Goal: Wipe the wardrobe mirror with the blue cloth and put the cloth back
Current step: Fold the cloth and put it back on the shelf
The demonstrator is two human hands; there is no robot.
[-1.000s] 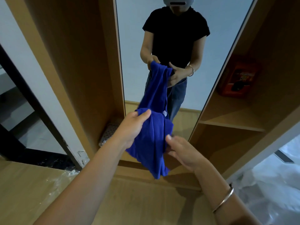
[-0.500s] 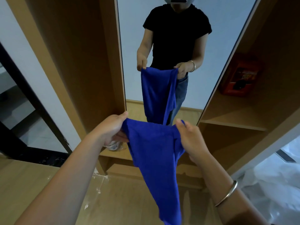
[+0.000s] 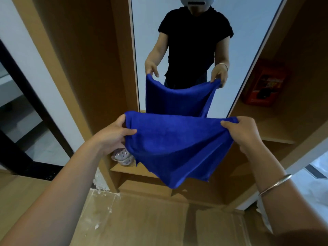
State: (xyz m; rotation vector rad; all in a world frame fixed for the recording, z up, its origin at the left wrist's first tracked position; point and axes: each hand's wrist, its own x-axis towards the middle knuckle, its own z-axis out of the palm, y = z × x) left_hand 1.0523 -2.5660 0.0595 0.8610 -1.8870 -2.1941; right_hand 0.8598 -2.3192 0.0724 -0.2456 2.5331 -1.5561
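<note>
Although the red box [image 3: 262,84] on the far right shelf [image 3: 276,129] carries printed graphics, none of its writing is sharp enough to read. At the far left a dark doorway frame [image 3: 21,110] is cut by the picture's edge, and beside it the wardrobe's wooden side panel [image 3: 79,59] rises out of view at the top. Low in that left compartment a pale perforated object [image 3: 122,156] lies on the bottom board, half hidden behind the left hand [image 3: 111,135] and the cloth; what it is cannot be made out. The left hand pinches the near left corner of the blue cloth [image 3: 175,146] between thumb and curled fingers, the fingers behind the fabric partly hidden. The cloth hangs stretched between both hands in front of the wardrobe mirror [image 3: 245,23], apart from the glass, its lower edge drooping to a point over the wardrobe's base. The mirror's lower part is covered by the cloth; above it the glass shows the person's reflection holding the cloth, the head cut off at the top. The right hand [image 3: 243,134] pinches the near right corner, thumb on top, a metal bangle [image 3: 275,183] on its wrist. Open wooden floor [image 3: 142,219] lies near, below the arms, and at the right edge a white surface is cropped.
</note>
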